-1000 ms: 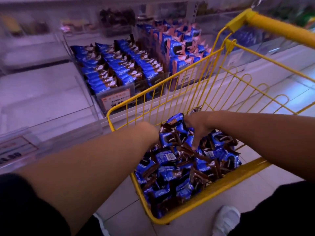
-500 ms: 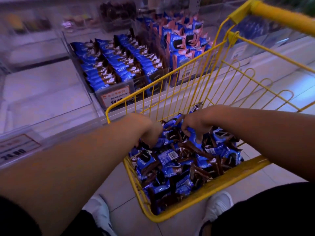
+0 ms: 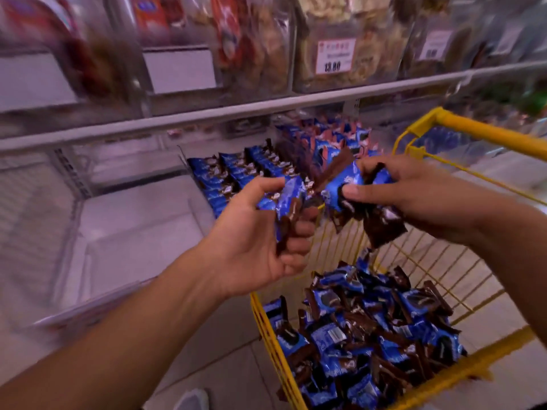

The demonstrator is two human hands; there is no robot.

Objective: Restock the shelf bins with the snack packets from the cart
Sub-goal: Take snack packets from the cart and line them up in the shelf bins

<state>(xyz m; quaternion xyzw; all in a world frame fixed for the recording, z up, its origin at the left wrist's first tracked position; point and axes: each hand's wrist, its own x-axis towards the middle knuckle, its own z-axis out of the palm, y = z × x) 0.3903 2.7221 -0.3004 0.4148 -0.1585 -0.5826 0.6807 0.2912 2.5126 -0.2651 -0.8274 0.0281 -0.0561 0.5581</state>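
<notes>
Blue and brown snack packets [image 3: 364, 329] fill the yellow wire cart [image 3: 476, 134] at the lower right. My left hand [image 3: 260, 232] grips a few packets [image 3: 288, 199], raised in front of the shelf. My right hand [image 3: 408, 193] holds another bunch of packets [image 3: 343, 184] above the cart's near-left corner, with one brown end dangling below it. Behind both hands, a clear shelf bin [image 3: 233, 173] holds tidy rows of the same blue packets. A second bin of blue and pink packets [image 3: 334, 137] stands to its right.
A clear bin [image 3: 124, 241] sits at the left on the lower shelf. Above, a grey shelf rail [image 3: 266, 110] carries bins of other snacks with price tags [image 3: 336, 56]. Tiled floor and my white shoe [image 3: 192, 399] lie below.
Both hands have come up out of the cart, each holding packets, and now sit in front of the shelf bin. The view has tilted upward toward the shelves.
</notes>
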